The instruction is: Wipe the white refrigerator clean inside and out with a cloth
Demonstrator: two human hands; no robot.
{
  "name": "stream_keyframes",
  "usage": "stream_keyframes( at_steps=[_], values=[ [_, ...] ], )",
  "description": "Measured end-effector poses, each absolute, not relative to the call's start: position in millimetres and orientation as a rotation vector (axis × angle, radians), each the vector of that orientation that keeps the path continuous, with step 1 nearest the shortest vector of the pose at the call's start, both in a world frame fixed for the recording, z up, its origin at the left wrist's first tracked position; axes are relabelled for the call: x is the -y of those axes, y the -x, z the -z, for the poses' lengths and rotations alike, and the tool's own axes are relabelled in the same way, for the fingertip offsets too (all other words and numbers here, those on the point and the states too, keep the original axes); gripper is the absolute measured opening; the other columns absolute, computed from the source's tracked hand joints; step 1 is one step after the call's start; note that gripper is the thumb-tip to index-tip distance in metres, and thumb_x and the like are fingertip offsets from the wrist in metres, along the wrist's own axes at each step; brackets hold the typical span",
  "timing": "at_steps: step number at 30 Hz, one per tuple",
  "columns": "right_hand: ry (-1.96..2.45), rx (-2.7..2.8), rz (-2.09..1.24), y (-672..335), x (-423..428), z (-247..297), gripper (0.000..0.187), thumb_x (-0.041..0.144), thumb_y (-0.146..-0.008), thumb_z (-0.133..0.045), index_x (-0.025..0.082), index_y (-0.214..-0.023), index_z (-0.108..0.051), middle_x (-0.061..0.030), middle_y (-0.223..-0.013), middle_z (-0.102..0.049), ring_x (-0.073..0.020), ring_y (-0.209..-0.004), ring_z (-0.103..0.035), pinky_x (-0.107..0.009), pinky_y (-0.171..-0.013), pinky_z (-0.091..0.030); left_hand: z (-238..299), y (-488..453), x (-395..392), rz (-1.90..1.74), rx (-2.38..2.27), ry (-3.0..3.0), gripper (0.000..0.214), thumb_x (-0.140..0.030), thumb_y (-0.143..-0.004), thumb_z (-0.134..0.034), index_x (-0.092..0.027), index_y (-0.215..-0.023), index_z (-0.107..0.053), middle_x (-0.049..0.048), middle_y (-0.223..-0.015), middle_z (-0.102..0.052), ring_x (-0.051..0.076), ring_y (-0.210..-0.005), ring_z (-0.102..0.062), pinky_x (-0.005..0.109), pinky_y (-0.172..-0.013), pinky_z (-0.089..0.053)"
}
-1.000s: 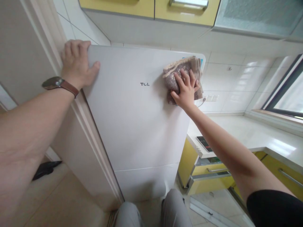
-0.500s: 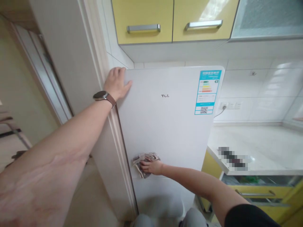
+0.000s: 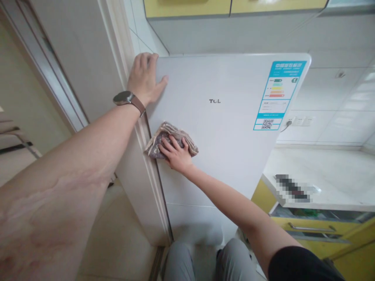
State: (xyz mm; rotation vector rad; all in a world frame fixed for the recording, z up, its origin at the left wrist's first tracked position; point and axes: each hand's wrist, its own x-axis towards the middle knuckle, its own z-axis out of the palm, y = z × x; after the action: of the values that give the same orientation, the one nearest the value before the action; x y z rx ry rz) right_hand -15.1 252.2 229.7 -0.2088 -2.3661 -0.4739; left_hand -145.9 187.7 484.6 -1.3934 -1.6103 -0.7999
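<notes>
A white fridge (image 3: pixel 222 156) stands before me with a blue energy label (image 3: pixel 277 93) at its upper right. My left hand (image 3: pixel 145 80), with a watch on the wrist, grips the fridge's top left corner, fingers curled over the edge. My right hand (image 3: pixel 175 154) presses a brownish folded cloth (image 3: pixel 164 136) flat against the door near its left edge, fingers spread on the cloth.
A door frame (image 3: pixel 123 89) runs close along the fridge's left side. Yellow wall cabinets (image 3: pixel 187 8) hang above. A white counter (image 3: pixel 328 175) with yellow drawers (image 3: pixel 319 230) stands at the right. My knees (image 3: pixel 211 261) show at the bottom.
My right hand has slid the cloth up the door's left side from lower down; a second ago it was at the top right corner. My left hand has kept its hold.
</notes>
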Motion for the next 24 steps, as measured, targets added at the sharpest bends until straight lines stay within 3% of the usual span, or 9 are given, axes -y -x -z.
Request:
stream_keyframes(
  at_steps=[4, 8, 11, 15, 19, 24],
  values=[
    [0.053, 2.582, 0.536, 23, -249, -99, 0.045, 0.022, -0.107, -0.044, 0.026, -0.149, -0.056, -0.0051, -0.170, -0.039, -0.0281, -0.158, -0.031, -0.061, -0.125, -0.032, -485, 143, -183, 0.846, 1.637, 1.425, 0.065, -0.054, -0.096, -0.045, -0.029, -0.156, -0.039, 0.0063, -0.157, -0.043, 0.027, -0.149, -0.029, 0.045, -0.129, -0.021],
    [-0.178, 2.792, 0.668, 14, -253, 17, 0.034, 0.021, -0.107, -0.047, 0.025, -0.131, -0.071, -0.0012, -0.156, -0.058, -0.0208, -0.151, -0.045, -0.044, -0.124, -0.041, -485, 139, -181, 0.812, 1.654, 1.395, 0.064, -0.053, -0.096, -0.045, -0.029, -0.155, -0.040, 0.0061, -0.156, -0.045, 0.026, -0.148, -0.031, 0.044, -0.129, -0.023],
    [-0.240, 2.818, 0.685, -15, -267, 66, 0.029, 0.018, -0.105, -0.053, 0.028, -0.115, -0.077, 0.0035, -0.147, -0.065, -0.0156, -0.148, -0.049, -0.034, -0.118, -0.046, -484, 140, -182, 0.802, 1.643, 1.405, 0.064, -0.053, -0.096, -0.046, -0.029, -0.155, -0.040, 0.0055, -0.156, -0.045, 0.027, -0.146, -0.032, 0.045, -0.129, -0.024],
    [-0.265, 2.777, 0.667, -92, -307, 92, 0.028, 0.013, -0.100, -0.056, 0.027, -0.113, -0.077, 0.0025, -0.146, -0.066, -0.0150, -0.142, -0.054, -0.033, -0.116, -0.047, -483, 144, -185, 0.810, 1.622, 1.395, 0.064, -0.056, -0.097, -0.044, -0.031, -0.156, -0.037, 0.0036, -0.156, -0.043, 0.028, -0.146, -0.031, 0.046, -0.130, -0.023],
    [-0.162, 2.758, 0.608, -203, -359, 92, 0.042, 0.008, -0.097, -0.052, 0.027, -0.128, -0.071, 0.0002, -0.148, -0.065, -0.0166, -0.137, -0.058, -0.038, -0.118, -0.047, -481, 152, -193, 0.780, 1.572, 1.385, 0.072, -0.059, -0.098, -0.041, -0.017, -0.156, -0.035, 0.0078, -0.156, -0.040, 0.032, -0.148, -0.031, 0.053, -0.130, -0.024],
    [-0.002, 2.898, 0.447, -326, -402, 69, 0.060, 0.002, -0.091, -0.047, 0.038, -0.133, -0.069, 0.0032, -0.143, -0.068, -0.0147, -0.134, -0.061, -0.036, -0.111, -0.051, -478, 160, -201, 0.873, 1.489, 1.405, 0.064, -0.067, -0.096, -0.037, -0.035, -0.151, -0.033, -0.0039, -0.158, -0.039, 0.032, -0.147, -0.030, 0.058, -0.129, -0.025]
  ],
)
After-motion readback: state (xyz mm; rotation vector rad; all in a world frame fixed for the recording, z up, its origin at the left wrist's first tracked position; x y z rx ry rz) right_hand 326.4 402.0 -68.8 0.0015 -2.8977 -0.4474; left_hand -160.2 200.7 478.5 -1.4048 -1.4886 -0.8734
